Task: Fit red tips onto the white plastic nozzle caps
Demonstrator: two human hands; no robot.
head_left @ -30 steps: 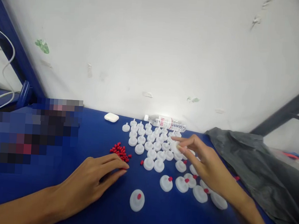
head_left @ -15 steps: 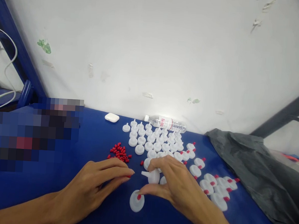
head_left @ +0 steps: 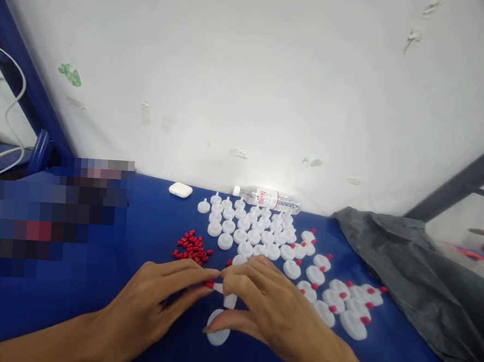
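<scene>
My left hand (head_left: 148, 301) pinches a small red cap (head_left: 210, 284) between thumb and fingertips. In my right hand (head_left: 271, 303) is a white nozzle lid (head_left: 229, 301), its spout pointing left with the tip at the red cap; whether the tip is inside the cap I cannot tell. Below, a separate white lid (head_left: 218, 337) lies on the blue table, partly hidden by my right thumb. A pile of loose red caps (head_left: 192, 247) lies beyond my left hand. Several uncapped white lids (head_left: 225, 241) stand beyond my right hand.
White lids with red tips (head_left: 354, 324) lie on the right of the blue table (head_left: 149, 219). A clear plastic bottle (head_left: 268, 198) and a white earbud case (head_left: 180, 190) lie along the wall. Dark grey cloth (head_left: 404, 267) covers the right edge.
My right hand has moved left with the white nozzle lid, bringing its spout to the red cap. My left hand stays nearly still. The right thumb now covers part of the lid below.
</scene>
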